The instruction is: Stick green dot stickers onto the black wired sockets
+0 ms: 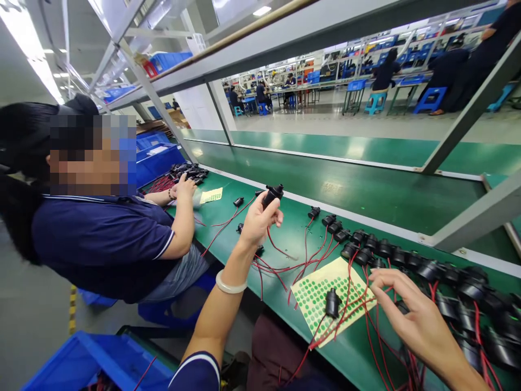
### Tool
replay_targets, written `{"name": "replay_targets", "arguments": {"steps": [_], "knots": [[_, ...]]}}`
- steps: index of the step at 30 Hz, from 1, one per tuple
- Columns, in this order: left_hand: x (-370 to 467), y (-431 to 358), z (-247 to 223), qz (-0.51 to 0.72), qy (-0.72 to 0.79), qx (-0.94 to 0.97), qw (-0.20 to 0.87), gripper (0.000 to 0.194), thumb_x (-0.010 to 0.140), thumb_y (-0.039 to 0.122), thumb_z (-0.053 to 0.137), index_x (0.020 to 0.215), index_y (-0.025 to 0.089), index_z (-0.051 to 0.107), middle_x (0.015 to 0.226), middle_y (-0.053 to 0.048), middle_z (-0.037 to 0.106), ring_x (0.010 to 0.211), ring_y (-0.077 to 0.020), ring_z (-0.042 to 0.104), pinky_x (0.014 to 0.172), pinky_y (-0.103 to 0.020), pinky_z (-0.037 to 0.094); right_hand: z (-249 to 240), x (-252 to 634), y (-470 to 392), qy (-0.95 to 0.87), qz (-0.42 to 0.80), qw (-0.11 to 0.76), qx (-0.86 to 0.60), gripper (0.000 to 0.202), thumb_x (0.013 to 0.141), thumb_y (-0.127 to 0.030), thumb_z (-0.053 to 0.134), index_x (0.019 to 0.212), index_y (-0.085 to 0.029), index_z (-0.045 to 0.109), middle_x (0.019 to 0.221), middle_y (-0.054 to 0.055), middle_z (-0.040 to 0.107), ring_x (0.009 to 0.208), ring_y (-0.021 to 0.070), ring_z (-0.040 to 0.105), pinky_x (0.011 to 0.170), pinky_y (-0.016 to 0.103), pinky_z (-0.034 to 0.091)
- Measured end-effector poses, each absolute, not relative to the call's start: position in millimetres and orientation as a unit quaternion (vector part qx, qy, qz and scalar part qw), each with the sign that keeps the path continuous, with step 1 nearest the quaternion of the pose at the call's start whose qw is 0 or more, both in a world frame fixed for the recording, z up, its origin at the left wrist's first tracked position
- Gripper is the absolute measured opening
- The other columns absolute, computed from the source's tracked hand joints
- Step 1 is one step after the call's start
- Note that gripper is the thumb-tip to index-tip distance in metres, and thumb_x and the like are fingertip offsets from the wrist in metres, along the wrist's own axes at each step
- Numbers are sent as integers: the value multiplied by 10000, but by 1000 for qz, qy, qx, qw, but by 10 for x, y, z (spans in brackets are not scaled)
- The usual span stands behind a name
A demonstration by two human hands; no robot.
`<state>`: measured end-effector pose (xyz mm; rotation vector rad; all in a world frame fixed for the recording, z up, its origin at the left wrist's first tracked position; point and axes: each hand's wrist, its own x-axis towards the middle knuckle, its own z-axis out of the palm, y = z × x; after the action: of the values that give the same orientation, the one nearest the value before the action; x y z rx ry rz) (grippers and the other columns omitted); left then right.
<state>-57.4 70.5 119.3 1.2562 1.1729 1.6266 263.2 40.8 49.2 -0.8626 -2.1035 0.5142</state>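
My left hand [260,217], with a pale bangle on its wrist, is closed round a black cylindrical part [272,195] above the green bench; a red wire hangs below it. My right hand [411,309] has its fingers apart beside red wires, near the right edge of a yellow sheet with green round stickers [309,290]. One black part [332,303] rests on that sheet, its wires trailing to the front edge. Rows of black parts [427,270] with red wires fill the bench on the right. A few more lie between my hands, towards the back.
At the left a person [106,239] in a navy shirt handles parts by a heap of them [191,172] and another sticker sheet [211,195]. Blue bins [154,163] stand behind, one [97,364] at lower left. Metal posts [476,114] rise from the bench.
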Motion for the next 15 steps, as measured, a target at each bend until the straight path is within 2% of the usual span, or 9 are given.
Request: {"name": "replay_targets", "arguments": {"steps": [3, 6, 10, 13, 15], "knots": [[-339, 502, 1266, 679, 364, 389, 504, 386, 816, 502, 667, 932, 153, 549, 850, -18, 586, 516, -66, 567, 416, -180, 451, 559, 2632, 362, -827, 206, 405, -333, 94, 986, -277, 507, 906, -253, 552, 1005, 10, 608, 1002, 156, 609, 798, 226, 460], [-72, 221, 1130, 677, 357, 381, 519, 322, 848, 418, 670, 1000, 143, 599, 910, -50, 634, 590, -90, 618, 486, -197, 518, 678, 2629, 299, -821, 218, 418, -324, 79, 980, -266, 519, 914, -251, 560, 998, 6, 606, 985, 144, 612, 792, 199, 465], [250, -187, 834, 652, 418, 498, 389, 378, 907, 248, 612, 1277, 186, 564, 984, -80, 684, 794, -165, 704, 702, -287, 610, 953, 2583, 187, -811, 257, 432, -299, 65, 977, -239, 526, 920, -251, 556, 1003, 4, 601, 995, 132, 612, 859, 170, 466], [394, -412, 694, 607, 465, 612, 203, 496, 867, 79, 603, 1340, 225, 561, 1178, -108, 668, 1070, -217, 670, 934, -351, 571, 1176, 2506, 91, -811, 265, 432, -291, 69, 979, -234, 525, 920, -254, 556, 1035, 8, 597, 1044, 120, 596, 877, 137, 454], [448, -498, 649, 591, 459, 654, 111, 587, 827, -2, 587, 1371, 216, 541, 1216, -110, 661, 1146, -217, 636, 1005, -353, 536, 1282, 2435, 30, -814, 271, 427, -285, 99, 978, -230, 524, 887, -253, 555, 1037, 7, 584, 1022, 107, 596, 875, 121, 447]]}}
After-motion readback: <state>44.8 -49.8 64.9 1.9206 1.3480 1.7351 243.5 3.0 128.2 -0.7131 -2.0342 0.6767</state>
